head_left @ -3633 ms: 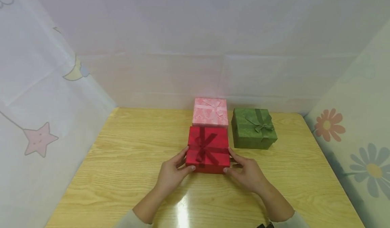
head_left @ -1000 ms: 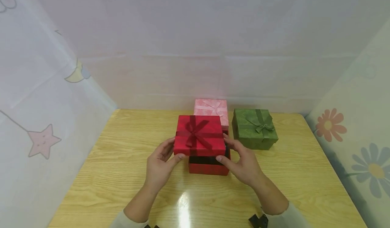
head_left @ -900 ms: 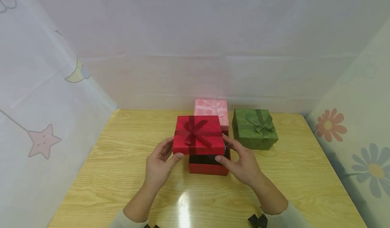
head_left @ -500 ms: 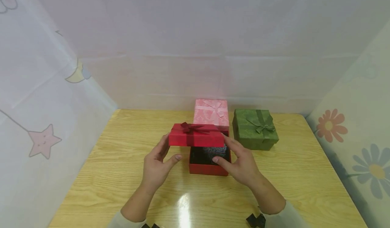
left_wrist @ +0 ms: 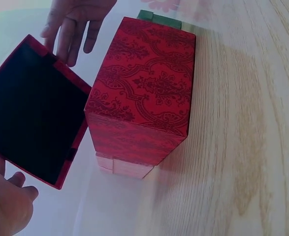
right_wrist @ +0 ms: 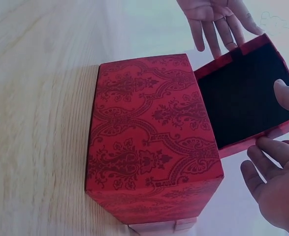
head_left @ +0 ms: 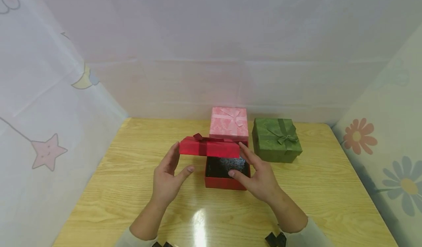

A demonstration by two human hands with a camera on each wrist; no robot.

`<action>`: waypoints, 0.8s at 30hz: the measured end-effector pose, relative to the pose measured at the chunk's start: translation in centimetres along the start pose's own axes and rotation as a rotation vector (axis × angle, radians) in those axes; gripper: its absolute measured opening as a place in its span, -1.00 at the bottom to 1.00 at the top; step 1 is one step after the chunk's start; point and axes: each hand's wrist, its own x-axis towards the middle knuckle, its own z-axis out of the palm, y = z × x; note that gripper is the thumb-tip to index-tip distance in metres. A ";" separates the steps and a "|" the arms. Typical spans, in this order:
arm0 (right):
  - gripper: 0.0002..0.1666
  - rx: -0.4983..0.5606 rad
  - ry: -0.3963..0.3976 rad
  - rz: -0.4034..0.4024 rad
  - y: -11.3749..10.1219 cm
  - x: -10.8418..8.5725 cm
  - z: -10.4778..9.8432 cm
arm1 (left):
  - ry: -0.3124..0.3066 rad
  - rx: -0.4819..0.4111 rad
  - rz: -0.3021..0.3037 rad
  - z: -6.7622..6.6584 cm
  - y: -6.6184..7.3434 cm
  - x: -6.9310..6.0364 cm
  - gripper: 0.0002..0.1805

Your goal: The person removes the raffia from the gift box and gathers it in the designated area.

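In the head view my left hand (head_left: 166,181) and right hand (head_left: 262,177) hold a red gift box lid (head_left: 207,148) between them by its two sides. The bowed lid is tilted, its black inside (left_wrist: 36,113) showing in both wrist views. Both thumbs stand off the lid's front edge. Under it the red box base (head_left: 225,183) sits on the table, uncovered, partly hidden by the lid and my right thumb. Inside the black interior lies a bluish-grey textured thing (head_left: 232,163), its kind unclear. Dark red patterned walls (right_wrist: 149,123) of the base fill the right wrist view.
Directly behind the red base sits a pink gift box (head_left: 229,124) with a bow. A green gift box (head_left: 277,139) stands to the right. The wooden table (head_left: 132,173) meets pale printed sheets (head_left: 184,82) at the back and sides.
The lid has come off the red base, risen and shifted left, and tipped so its top is foreshortened. Both thumbs have moved off its front edge. The bluish-grey thing has come into view.
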 end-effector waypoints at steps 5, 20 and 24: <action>0.05 0.013 -0.004 -0.010 -0.2 0.0 0.1 | 0.002 0.004 -0.002 -0.1 0.1 -0.1 -0.06; 0.19 0.100 -0.069 0.011 -0.4 -0.1 0.4 | -0.115 -0.080 -0.074 -2.0 0.5 -0.3 -0.06; 0.32 0.122 -0.106 0.000 -0.3 0.0 0.8 | -0.156 -0.094 -0.078 -2.7 0.6 -0.2 -0.02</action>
